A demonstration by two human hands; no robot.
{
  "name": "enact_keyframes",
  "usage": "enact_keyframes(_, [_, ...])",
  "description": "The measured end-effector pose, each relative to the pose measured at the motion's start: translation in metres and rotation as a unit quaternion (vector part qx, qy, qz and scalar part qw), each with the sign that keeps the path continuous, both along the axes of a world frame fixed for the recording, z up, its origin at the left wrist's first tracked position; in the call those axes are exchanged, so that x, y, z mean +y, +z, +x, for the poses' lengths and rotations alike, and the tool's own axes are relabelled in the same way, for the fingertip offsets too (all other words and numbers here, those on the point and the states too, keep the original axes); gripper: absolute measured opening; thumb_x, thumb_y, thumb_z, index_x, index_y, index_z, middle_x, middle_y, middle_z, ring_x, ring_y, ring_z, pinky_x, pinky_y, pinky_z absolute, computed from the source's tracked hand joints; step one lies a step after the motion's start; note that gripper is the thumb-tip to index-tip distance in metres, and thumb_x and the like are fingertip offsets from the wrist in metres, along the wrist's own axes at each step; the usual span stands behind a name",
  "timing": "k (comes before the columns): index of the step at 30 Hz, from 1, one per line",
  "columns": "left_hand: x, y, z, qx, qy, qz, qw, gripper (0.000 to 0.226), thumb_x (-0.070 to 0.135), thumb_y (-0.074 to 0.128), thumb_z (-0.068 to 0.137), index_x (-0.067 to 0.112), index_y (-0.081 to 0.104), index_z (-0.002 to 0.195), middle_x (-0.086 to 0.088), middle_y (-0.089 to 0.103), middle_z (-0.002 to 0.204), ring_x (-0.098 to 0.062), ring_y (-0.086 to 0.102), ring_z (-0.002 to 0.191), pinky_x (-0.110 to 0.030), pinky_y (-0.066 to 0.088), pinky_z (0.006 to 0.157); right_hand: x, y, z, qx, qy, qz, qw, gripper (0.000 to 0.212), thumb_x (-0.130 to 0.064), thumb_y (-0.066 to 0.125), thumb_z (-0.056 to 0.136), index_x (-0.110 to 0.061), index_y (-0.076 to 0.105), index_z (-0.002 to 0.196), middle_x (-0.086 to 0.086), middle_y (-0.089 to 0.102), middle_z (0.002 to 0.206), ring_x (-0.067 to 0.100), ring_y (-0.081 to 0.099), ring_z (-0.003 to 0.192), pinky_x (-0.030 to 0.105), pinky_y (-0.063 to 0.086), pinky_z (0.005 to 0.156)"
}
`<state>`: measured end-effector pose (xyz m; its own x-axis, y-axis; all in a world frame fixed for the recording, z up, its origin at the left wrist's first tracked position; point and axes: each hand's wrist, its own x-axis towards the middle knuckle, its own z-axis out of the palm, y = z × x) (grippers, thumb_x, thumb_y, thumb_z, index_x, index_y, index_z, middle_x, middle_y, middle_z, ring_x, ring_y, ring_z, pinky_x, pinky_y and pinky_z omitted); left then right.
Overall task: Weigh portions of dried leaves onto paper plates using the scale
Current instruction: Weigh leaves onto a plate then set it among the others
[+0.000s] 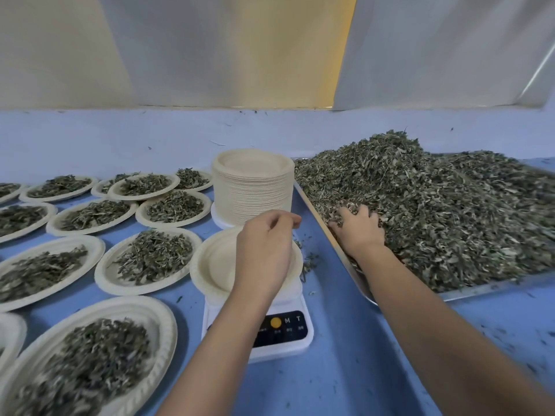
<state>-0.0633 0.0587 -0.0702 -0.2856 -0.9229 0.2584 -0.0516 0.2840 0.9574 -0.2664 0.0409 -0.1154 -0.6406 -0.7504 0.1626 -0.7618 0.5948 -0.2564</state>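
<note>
A white digital scale stands in the middle of the blue table, with an empty paper plate on its platform. My left hand hovers over that plate, fingers loosely curled and holding nothing I can see. My right hand digs into the near left edge of a big heap of dried leaves, its fingers curled into the leaves. The heap lies on a metal tray at the right.
A tall stack of empty paper plates stands just behind the scale. Several plates filled with leaves cover the table's left side. Loose leaf bits lie between scale and tray. A white curtain hangs behind the table.
</note>
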Motion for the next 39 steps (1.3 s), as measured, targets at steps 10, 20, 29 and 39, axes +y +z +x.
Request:
enact_keyframes(10, [-0.002, -0.006, 0.000, -0.007, -0.002, 0.031, 1.000, 0.028, 0.015, 0.047, 0.090, 0.025, 0.072, 0.080, 0.013, 0.071, 0.088, -0.003, 0.061, 0.095, -0.028, 0.047, 0.086, -0.001, 0.007, -0.004, -0.076, -0.025, -0.262, 0.962, 0.029, -0.013, 0.040, 0.101, 0.002, 0.046, 0.125, 0.022, 0.039, 0.128, 0.037, 0.047, 0.109, 0.039, 0.038, 0.091])
enact_keyframes(20, [-0.021, 0.002, 0.018, 0.075, 0.039, 0.077, 0.993, 0.030, 0.012, 0.045, 0.091, 0.022, 0.072, 0.082, 0.007, 0.073, 0.091, -0.009, 0.064, 0.096, -0.030, 0.048, 0.088, 0.007, 0.077, 0.033, -0.338, 0.050, -0.510, 0.789, 0.012, -0.027, 0.040, 0.102, -0.023, 0.050, 0.106, -0.004, 0.058, 0.099, 0.005, 0.055, 0.074, 0.020, 0.051, 0.064])
enact_keyframes(29, [-0.042, 0.012, 0.059, 0.164, 0.148, 0.121, 0.968, 0.025, 0.011, 0.044, 0.093, 0.018, 0.067, 0.088, 0.004, 0.069, 0.095, -0.007, 0.063, 0.092, -0.023, 0.047, 0.075, -0.004, 0.077, 0.116, -0.489, 0.193, -0.334, 0.783, 0.015, -0.031, 0.049, 0.097, -0.023, 0.061, 0.100, -0.021, 0.051, 0.082, -0.017, 0.048, 0.062, 0.014, 0.041, 0.064])
enact_keyframes(39, [-0.050, 0.017, 0.070, 0.168, 0.173, 0.080, 0.967, 0.029, 0.009, 0.045, 0.090, 0.021, 0.068, 0.076, 0.005, 0.064, 0.079, -0.006, 0.056, 0.070, -0.019, 0.046, 0.064, 0.001, 0.062, 0.134, -0.309, 0.290, -0.213, 0.880, 0.032, -0.015, 0.045, 0.092, 0.007, 0.063, 0.105, 0.020, 0.067, 0.103, 0.028, 0.061, 0.092, 0.034, 0.049, 0.084])
